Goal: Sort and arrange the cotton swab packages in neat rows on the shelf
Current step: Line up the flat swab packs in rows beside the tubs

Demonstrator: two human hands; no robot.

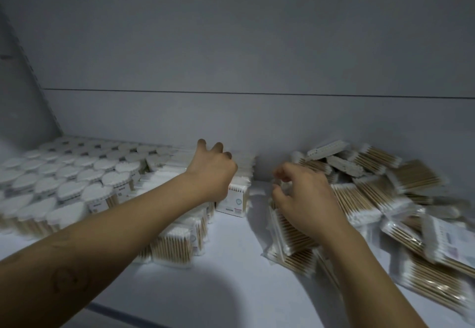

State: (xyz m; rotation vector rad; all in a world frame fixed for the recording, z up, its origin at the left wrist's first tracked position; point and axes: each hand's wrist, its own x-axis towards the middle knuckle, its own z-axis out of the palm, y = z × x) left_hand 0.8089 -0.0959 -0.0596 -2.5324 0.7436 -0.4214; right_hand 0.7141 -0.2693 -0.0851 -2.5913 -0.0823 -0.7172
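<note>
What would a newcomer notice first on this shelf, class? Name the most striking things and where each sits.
The jumbled heap of swab packets on the right, against tidy rows of round tubs at left. Between them, the left hand rests on upright packets, and the right hand curls over the heap's edge.

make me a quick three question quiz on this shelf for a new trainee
1. Fill in: the lidded tubs stand in rows at the ___ end of the shelf.
2. True or false: the loose pile of packs lies at the right of the shelf.
3. The left hand touches: A the lidded tubs; B the upright packs; C the loose pile.
Key: 1 left; 2 true; 3 B.
</note>
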